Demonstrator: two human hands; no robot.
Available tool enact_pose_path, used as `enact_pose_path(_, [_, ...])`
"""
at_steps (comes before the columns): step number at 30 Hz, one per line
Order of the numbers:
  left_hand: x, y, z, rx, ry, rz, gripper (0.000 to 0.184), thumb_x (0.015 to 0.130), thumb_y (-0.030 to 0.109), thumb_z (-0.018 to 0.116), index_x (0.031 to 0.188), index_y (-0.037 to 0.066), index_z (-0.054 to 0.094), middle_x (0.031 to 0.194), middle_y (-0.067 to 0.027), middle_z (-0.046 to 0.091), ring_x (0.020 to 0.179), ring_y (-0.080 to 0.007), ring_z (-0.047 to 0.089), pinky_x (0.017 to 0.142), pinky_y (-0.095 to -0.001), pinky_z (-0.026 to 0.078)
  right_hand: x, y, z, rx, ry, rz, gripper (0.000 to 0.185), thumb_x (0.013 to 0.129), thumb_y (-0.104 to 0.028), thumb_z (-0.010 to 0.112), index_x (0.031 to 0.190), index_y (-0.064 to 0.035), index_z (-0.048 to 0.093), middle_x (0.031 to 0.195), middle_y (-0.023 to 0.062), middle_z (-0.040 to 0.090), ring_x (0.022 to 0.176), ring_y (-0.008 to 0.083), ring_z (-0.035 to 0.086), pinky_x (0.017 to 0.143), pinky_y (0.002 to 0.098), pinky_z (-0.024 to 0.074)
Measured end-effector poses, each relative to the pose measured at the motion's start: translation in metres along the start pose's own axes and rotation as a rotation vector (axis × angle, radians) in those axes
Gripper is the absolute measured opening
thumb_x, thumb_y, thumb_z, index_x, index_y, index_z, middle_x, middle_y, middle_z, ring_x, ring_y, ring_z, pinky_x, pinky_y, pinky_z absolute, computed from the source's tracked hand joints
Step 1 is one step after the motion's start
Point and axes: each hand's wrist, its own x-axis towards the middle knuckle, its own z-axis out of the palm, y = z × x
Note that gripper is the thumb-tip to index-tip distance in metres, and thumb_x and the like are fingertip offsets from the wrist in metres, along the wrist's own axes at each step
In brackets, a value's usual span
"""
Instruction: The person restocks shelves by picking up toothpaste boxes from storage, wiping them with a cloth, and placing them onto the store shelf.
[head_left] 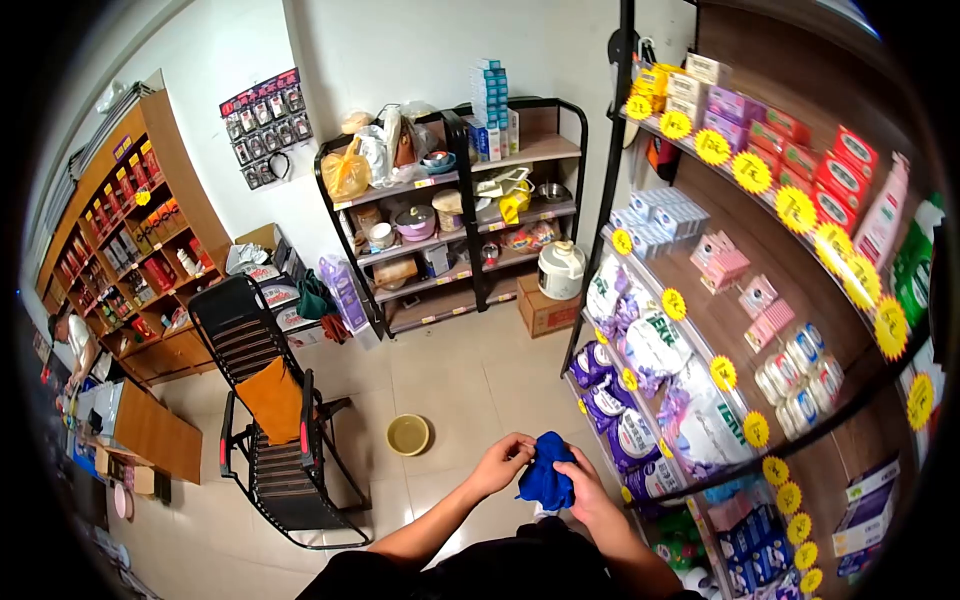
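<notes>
Handling the blue cloth [546,478] seems the step in hand: the right hand [588,485] grips it above smooth floor tiles [450,370], while the left hand [503,462] curls at its edge, whether pinching I cannot tell. Working its rumpled, soft-looking folds further would probably call for a steady right grip.

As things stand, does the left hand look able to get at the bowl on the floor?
Probably not without bending down: the bowl sits on the floor, while the left hand is up at the blue cloth. Nothing visible seems to block the way between hand and bowl, though.
</notes>
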Motion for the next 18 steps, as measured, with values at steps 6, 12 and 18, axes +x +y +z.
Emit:
enact_pose_path(6, [0.084, 0.013, -0.061, 0.042, 0.161, 0.016, 0.023, 0.100, 0.009, 0.061, 0.122, 0.003, 0.060, 0.096, -0.0036, 0.066, 0.092, -0.0117, 0.062, 0.083, -0.0278, 0.050, 0.133, -0.025, 0.019, 0.002, -0.127, 0.057, 0.050, 0.091, -0.012, 0.067, 0.138, -0.0048, 0.052, 0.124, 0.0084, 0.061, 0.113, 0.0185, 0.058, 0.099, 0.0336, 0.0481])
enact_pose_path(12, [0.210, 0.021, -0.115, 0.025, 0.257, -0.009, 0.021, 0.099, 0.010, 0.062, 0.119, 0.003, 0.061, 0.096, -0.0041, 0.067, 0.091, -0.0126, 0.062, 0.083, -0.0281, 0.050, 0.273, -0.065, 0.026, 0.005, -0.157, 0.075, 0.052, 0.090, -0.015, 0.068, 0.138, -0.0051, 0.051, 0.124, 0.0075, 0.060, 0.114, 0.0175, 0.057, 0.102, 0.0336, 0.0457])
enact_pose_path(18, [0.326, 0.048, -0.156, 0.067, 0.220, 0.011, 0.020, 0.102, 0.012, 0.058, 0.120, 0.004, 0.060, 0.103, -0.0038, 0.067, 0.095, -0.0128, 0.062, 0.085, -0.0289, 0.050, 0.374, -0.136, 0.042, -0.032, -0.171, 0.034, 0.052, 0.090, -0.014, 0.067, 0.138, -0.0028, 0.051, 0.125, 0.0085, 0.059, 0.115, 0.0180, 0.057, 0.102, 0.0341, 0.0458])
